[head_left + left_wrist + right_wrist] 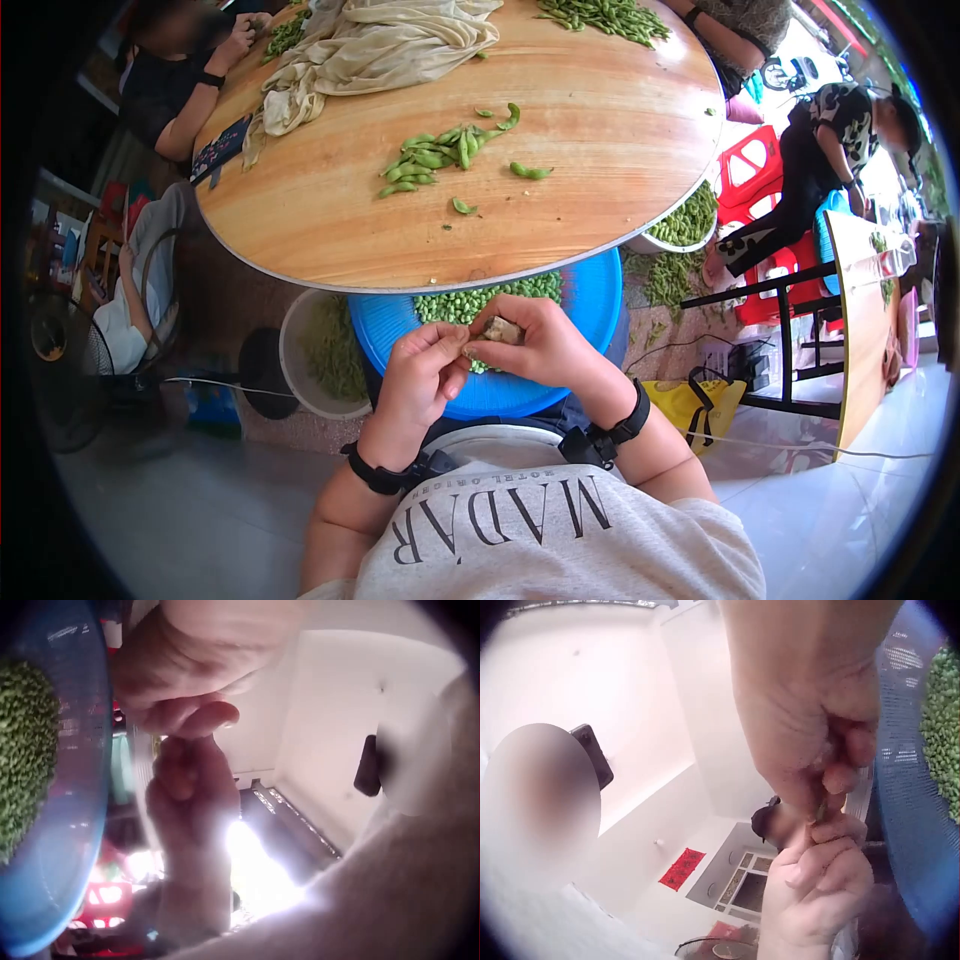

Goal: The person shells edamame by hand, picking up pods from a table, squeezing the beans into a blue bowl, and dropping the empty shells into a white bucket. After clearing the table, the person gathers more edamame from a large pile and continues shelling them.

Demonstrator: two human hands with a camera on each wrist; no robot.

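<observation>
The pale pod [503, 330] sits between both hands above the blue basket [592, 300], just under the desk [600, 150] edge. The right hand [545, 348] pinches it in a curled grip, and the left hand [425, 372] nips its near end.

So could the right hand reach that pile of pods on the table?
Probably yes: little lies on the table before the pile of pods. But the right hand, with the left hand, pinches a pod below the table edge.
</observation>
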